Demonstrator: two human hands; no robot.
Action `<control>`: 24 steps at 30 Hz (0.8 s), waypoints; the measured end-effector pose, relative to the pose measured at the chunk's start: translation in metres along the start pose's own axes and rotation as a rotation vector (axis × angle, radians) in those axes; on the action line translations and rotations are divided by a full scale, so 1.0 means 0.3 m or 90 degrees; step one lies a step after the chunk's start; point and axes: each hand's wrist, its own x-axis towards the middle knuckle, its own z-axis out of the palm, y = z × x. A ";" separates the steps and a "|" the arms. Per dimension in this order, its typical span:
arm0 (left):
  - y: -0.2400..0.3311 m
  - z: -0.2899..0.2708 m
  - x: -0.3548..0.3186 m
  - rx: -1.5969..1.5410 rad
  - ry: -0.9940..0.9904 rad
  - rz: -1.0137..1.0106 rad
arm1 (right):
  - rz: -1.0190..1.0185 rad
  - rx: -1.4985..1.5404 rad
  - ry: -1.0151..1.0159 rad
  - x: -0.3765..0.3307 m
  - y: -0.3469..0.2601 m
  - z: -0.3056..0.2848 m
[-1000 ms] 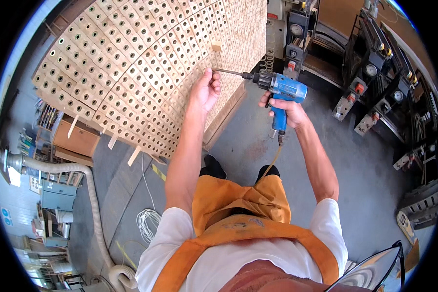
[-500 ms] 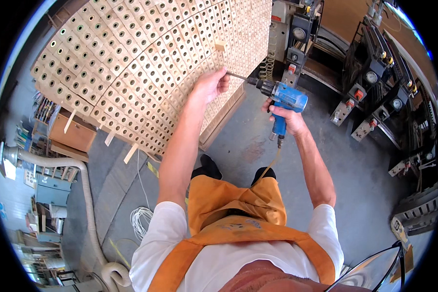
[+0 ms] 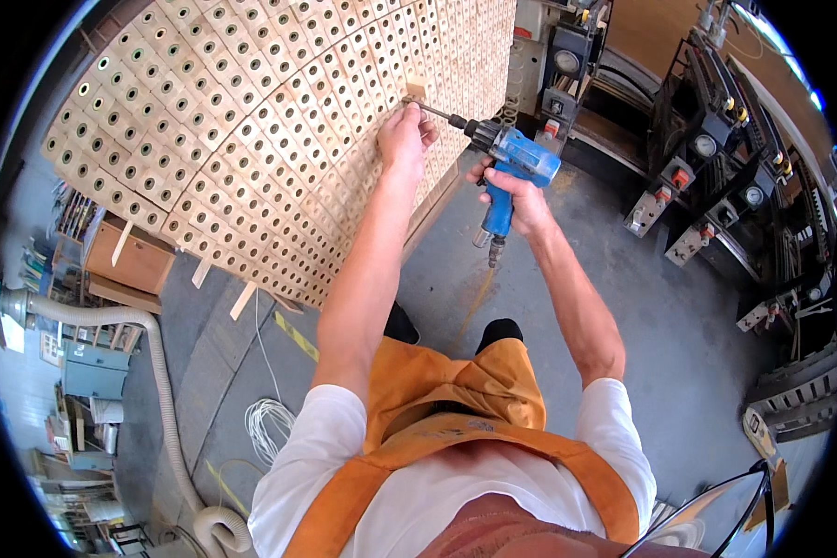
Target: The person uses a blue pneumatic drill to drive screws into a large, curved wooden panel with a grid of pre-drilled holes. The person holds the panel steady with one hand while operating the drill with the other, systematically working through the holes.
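Observation:
My right hand (image 3: pixel 519 198) is wrapped round the grip of a blue air drill (image 3: pixel 523 160), with a hose at the base of its handle. Its long thin bit (image 3: pixel 437 112) points left toward a large pale wooden panel (image 3: pixel 279 139) covered in rows of round holes, many with dark rings. My left hand (image 3: pixel 405 141) is closed in a pinch at the bit's tip, close to the panel; whatever the fingertips hold there is too small to make out. Just above them, a small wooden block (image 3: pixel 417 90) sticks out from the panel.
Machinery with gauges (image 3: pixel 705 146) and red switches stands along the right. A coiled white cable (image 3: pixel 268 428) lies on the grey floor to the left, near a ribbed hose (image 3: pixel 166 391). Thin wooden strips (image 3: pixel 243 300) jut from the panel's lower edge.
Both hands and the drill have moved up and left, toward the panel. The bit's tip and my left fingertips are now beside the small block.

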 end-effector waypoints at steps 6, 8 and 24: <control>-0.008 -0.002 -0.015 -0.005 -0.004 0.012 | 0.006 0.048 -0.011 0.007 0.014 -0.004; -0.009 -0.002 -0.016 -0.015 -0.029 0.033 | 0.002 0.082 -0.023 0.013 0.029 -0.011; -0.008 -0.031 -0.076 -0.036 -0.059 0.029 | 0.002 -0.037 -0.025 0.056 -0.091 -0.018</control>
